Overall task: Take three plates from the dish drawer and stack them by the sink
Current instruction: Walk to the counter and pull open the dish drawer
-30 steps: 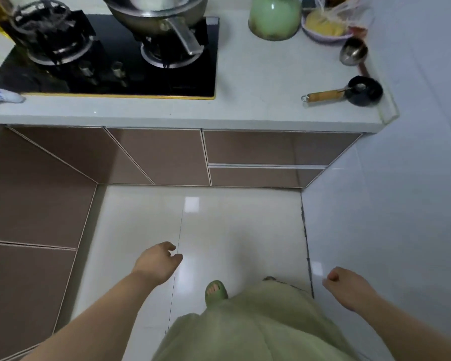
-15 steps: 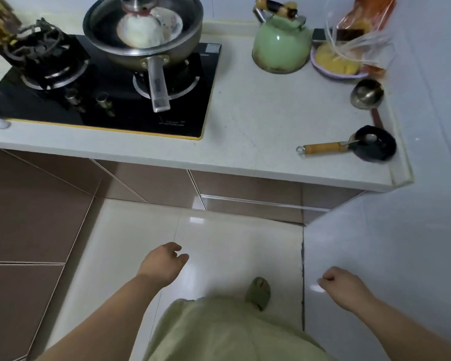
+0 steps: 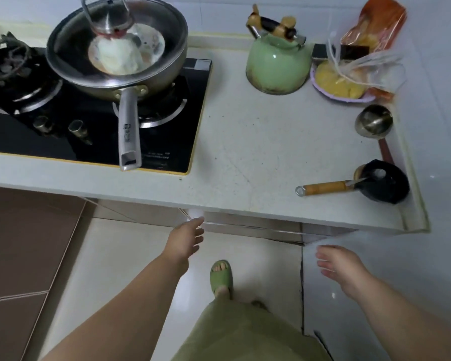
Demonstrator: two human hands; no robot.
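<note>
Small tiled kitchen, pale speckled stone tabletop running along the wall, black glass gas hob set into it on the left. Steel frying pan with a glass lid parked on the burner, mint-green enamel kettle further right, plus a little black ladle with a wooden handle near the corner.

Left hand stretched out, fingers loose and spread, grip released, tips just under the tabletop edge, right by the brown cabinet fronts with thin metal trim. Right hand hanging open too, nothing in it, off to the side near the white wall. Green slipper planted on the glossy floor tiles between them.

No plates anywhere in view yet, so presumably tucked inside the dish drawer below, looks closed. No sink in shot either.

Probably best to hook fingertips under the top trim rail, pull straight and slow so stacked crockery doesn't rattle forward, and keep the other hand free to steady the front. Worth stepping back a touch first, otherwise knees block the drawer.

Some print on the pan handle and a line of small white lettering along the hob's front edge, both too blurry to read.
</note>
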